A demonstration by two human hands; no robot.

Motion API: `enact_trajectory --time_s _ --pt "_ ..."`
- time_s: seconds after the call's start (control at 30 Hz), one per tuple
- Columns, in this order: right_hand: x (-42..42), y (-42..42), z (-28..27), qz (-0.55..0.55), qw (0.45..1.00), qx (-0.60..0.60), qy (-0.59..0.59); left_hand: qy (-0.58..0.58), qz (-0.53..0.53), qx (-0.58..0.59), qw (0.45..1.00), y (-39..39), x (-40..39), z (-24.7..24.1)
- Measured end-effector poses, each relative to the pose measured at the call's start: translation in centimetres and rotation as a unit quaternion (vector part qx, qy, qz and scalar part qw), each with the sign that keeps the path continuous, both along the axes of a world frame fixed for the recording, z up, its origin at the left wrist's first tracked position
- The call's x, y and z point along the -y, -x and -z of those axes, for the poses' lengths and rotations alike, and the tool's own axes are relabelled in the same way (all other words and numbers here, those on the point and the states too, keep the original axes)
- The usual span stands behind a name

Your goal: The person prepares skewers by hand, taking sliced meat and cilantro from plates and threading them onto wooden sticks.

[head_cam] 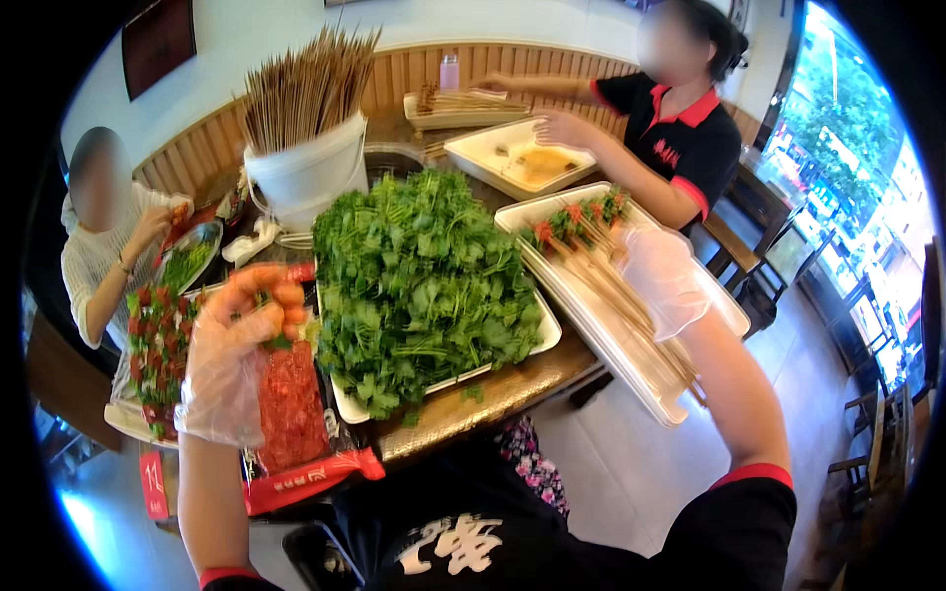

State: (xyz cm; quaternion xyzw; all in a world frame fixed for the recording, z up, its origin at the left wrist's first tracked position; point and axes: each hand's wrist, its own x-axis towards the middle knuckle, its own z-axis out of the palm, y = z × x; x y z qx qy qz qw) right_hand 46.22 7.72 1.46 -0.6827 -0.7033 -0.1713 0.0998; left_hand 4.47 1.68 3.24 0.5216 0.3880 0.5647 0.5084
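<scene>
My left hand [244, 325], in a clear plastic glove, has its fingers curled around a little green herb. It is above a slab of red meat [292, 406] in an opened red and black package [318, 480]. A big heap of cilantro [429, 288] fills a white tray [550, 332] in front of me. On the right, my gloved right hand [661, 277] lies over bamboo skewers [613, 288] on a stack of white trays [643, 399]. Red and green food [580, 221] is threaded on their far ends. The fingertips of this hand are blurred, so its grip is unclear.
A white bucket [307, 177] of bamboo skewers stands behind the cilantro. Filled skewers [159, 354] are stacked at left. Two people [684, 133] work across the table, one near a tray with brown liquid [543, 164]. A plate of green vegetables [192, 255] lies far left.
</scene>
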Motion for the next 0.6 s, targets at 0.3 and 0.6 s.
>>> enact_trajectory --time_s 0.3,0.6 --pt "10.3 4.1 -2.8 -0.197 0.936 -0.274 -0.105 -0.043 0.066 -0.011 0.997 1.5 1.5 -0.6" --pt "18.5 7.7 1.2 -0.241 0.906 -0.347 -0.011 -0.054 0.054 -0.045 0.996 2.5 1.8 0.7"
